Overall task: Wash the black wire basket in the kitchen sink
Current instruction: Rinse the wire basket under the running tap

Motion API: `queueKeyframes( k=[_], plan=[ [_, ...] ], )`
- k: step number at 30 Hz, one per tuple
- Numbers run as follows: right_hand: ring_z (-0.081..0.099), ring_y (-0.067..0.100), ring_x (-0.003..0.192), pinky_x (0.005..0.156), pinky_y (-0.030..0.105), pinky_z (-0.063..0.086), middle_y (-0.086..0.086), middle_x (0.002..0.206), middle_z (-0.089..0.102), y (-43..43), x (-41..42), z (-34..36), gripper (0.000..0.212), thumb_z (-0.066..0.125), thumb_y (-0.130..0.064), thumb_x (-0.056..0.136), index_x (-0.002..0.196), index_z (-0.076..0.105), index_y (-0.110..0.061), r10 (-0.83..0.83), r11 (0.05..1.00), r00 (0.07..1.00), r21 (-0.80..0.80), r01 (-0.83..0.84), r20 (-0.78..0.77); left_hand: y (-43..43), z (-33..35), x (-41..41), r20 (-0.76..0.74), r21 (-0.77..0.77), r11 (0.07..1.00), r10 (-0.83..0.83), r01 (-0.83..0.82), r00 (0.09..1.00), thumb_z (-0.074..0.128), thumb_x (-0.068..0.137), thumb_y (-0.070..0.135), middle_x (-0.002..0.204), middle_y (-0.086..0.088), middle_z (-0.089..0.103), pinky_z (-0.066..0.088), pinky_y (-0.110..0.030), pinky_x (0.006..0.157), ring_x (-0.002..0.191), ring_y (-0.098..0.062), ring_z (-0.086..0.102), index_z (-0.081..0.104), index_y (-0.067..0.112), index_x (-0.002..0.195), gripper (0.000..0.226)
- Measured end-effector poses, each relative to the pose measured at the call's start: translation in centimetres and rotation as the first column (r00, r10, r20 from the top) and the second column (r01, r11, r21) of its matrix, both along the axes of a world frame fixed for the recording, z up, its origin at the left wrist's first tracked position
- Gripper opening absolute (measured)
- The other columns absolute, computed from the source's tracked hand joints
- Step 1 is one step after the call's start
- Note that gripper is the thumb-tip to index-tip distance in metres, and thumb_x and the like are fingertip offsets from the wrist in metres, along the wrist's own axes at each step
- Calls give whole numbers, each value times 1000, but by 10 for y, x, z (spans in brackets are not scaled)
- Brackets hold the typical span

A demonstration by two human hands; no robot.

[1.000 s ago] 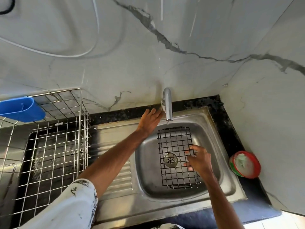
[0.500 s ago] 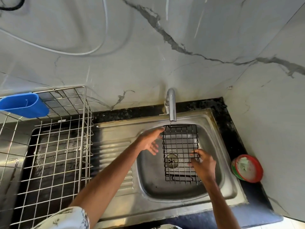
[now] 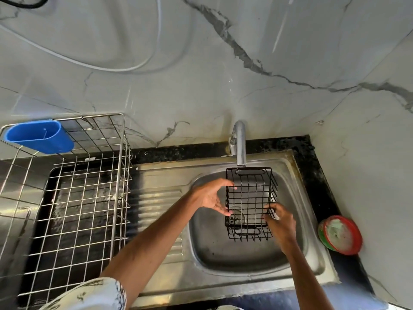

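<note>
The black wire basket (image 3: 249, 198) hangs tilted above the steel sink (image 3: 212, 249), its far rim just under the spout of the faucet (image 3: 239, 144). My right hand (image 3: 280, 222) grips the wires of the basket's near right side. On the left side, my left hand (image 3: 207, 194) touches the basket with thumb and spread fingertips. The drain (image 3: 238, 217) shows through the basket's mesh. I cannot tell whether water is running.
A steel wire dish rack (image 3: 73, 198) stands on the left with a blue plastic holder (image 3: 40, 136) hung on its back corner. A round red-and-green tub (image 3: 340, 234) sits on the black counter right of the sink. Marble walls close in behind and to the right.
My left hand left the faucet and came down to the basket's left side. My right hand lifted the basket off the sink floor and up under the spout.
</note>
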State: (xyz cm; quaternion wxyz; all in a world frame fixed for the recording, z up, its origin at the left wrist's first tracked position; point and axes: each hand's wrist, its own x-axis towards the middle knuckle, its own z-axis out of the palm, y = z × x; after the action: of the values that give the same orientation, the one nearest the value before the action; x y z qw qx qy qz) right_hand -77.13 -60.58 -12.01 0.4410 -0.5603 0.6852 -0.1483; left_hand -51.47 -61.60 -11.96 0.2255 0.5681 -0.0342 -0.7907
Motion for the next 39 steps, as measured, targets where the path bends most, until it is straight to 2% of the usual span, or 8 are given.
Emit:
queueKeyframes(
  k=[5,8,13,19,23,34,36,39],
  plan=[
    [67,19,95,79,29,60,14,128,65,-23,-2,-5,47,75,-15,89,133,59,-13,98,971,993,224,-81,-68,8,3,-12,198,-36,995,101,-96,975,74,95,23,171,-29,0,56,-62,99,149,-61,24,36,24,160,75],
    [63,4,75,57,5,45,8,113,72,-33,16,23,34,66,-12,92,126,65,-10,-21,996,996,-91,13,-85,6,1,-14,253,-82,990,134,-117,958,75,92,24,174,-10,7,58,-66,90,151,-54,22,45,26,152,67],
    [73,21,103,93,32,56,13,111,75,-59,72,66,25,62,-1,95,118,68,-1,-187,978,772,187,90,608,7,17,-15,296,-192,976,161,-107,941,73,94,25,170,-4,24,61,-60,90,148,-40,36,41,33,156,70],
    [71,30,110,105,40,52,22,113,72,-73,117,65,23,52,8,98,118,61,9,-167,930,738,354,-103,654,8,23,-13,355,-243,962,206,-123,912,78,91,24,136,2,54,64,-57,84,120,-21,56,58,44,102,30],
    [73,23,105,95,32,58,17,113,74,-67,118,62,30,52,9,98,127,61,8,-4,946,810,264,-187,587,9,23,-10,371,-226,961,234,-157,899,80,91,29,113,7,59,65,-54,84,108,-15,60,59,36,108,28],
    [60,-10,79,73,12,47,8,111,72,-62,88,59,35,46,-20,107,140,58,-16,454,886,890,-128,-446,43,13,24,-21,350,-190,962,255,-198,901,86,85,22,152,-8,48,66,-48,78,119,-25,52,37,31,159,88],
    [60,1,112,96,23,44,10,141,60,-48,97,54,50,36,-42,108,154,40,-23,602,796,797,-113,-595,48,13,25,-22,349,-177,959,270,-220,897,85,87,27,154,-10,47,65,-50,84,127,-28,54,31,29,162,92],
    [7,13,155,126,39,7,-4,169,8,-32,108,32,67,17,-60,104,162,6,-27,747,646,654,-100,-757,-119,15,23,-15,315,-159,942,333,-296,889,78,93,19,139,-9,57,63,-54,87,124,-29,59,35,24,159,79]
  ],
)
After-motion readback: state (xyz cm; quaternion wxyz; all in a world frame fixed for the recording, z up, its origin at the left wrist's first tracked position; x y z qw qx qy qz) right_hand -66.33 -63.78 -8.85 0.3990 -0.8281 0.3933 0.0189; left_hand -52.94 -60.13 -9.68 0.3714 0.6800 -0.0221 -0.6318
